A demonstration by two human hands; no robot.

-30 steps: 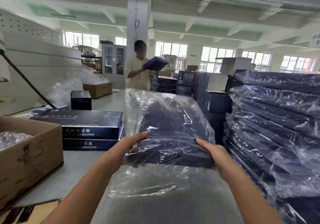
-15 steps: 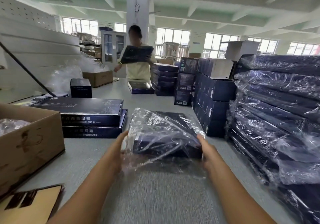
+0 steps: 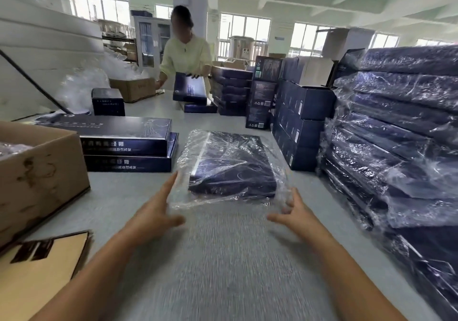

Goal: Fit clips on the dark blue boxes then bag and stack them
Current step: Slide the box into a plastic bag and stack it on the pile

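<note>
Plastic-bagged dark blue box (image 3: 231, 165) is laid flat on the table (image 3: 223, 258), flanked by left hand (image 3: 155, 215) and right hand (image 3: 296, 212), fingers spread, nothing gripped; rigid box, slippery film, best held by side edges.

stacked dark blue boxes (image 3: 126, 144) | side print: Chinese characters, blurred, not legible
</note>
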